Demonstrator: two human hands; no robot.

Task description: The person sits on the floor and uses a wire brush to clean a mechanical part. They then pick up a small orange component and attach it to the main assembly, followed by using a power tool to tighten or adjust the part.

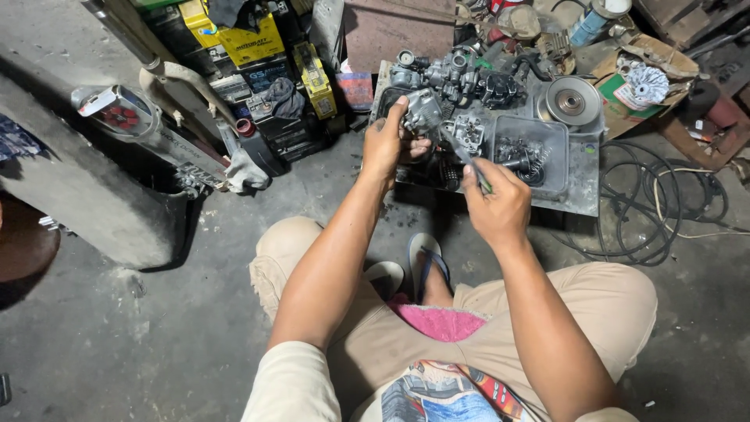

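My left hand (388, 144) grips a small grey metal engine part, a carburettor body (423, 114), and holds it up over a metal tray (582, 191). In my right hand (498, 205) is a thin tool, probably a screwdriver (469, 156), whose tip points up and left into the part. The two hands are close together above the tray's near left corner. On the tray lie more grey carburettor parts (461, 74), a round pulley disc (573, 100) and a dark plastic tub (531, 152) with springs and small pieces in it.
Yellow and black batteries (250, 43) stand at the back left beside a grey rag (283, 95). A concrete block (86, 187) is at the left. Black and white cables (664, 211) coil on the floor at the right. My knees and sandalled foot (426, 262) are below.
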